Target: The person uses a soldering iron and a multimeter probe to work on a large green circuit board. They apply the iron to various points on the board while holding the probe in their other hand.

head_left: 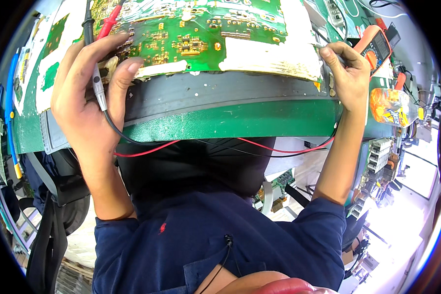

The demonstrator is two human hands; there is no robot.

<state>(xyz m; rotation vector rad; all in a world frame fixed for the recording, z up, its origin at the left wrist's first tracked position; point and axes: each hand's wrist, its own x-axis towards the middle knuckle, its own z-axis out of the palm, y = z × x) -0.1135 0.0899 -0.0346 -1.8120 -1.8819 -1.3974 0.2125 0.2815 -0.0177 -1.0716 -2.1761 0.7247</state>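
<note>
A large green circuit board [206, 54] with flaking whitish patches lies on a grey mat [201, 93]. At its left side, my left hand [90, 95] is curled round a pair of test probes. The black probe [87, 29] runs under the fingers, and its grey end [99, 90] shows against the palm. The red probe [109, 22] slants up beside it. Both tips are cut off by the top edge. My right hand [348, 68] is closed at the board's right edge, thumb and index finger pinched on it; the exact contact is partly hidden.
An orange multimeter [374, 49] stands beyond my right hand, with a clear plastic bottle [392, 107] nearer me. Red and black leads [284, 151] hang across my lap below the green table edge [206, 122]. A blue rod [11, 112] lies far left.
</note>
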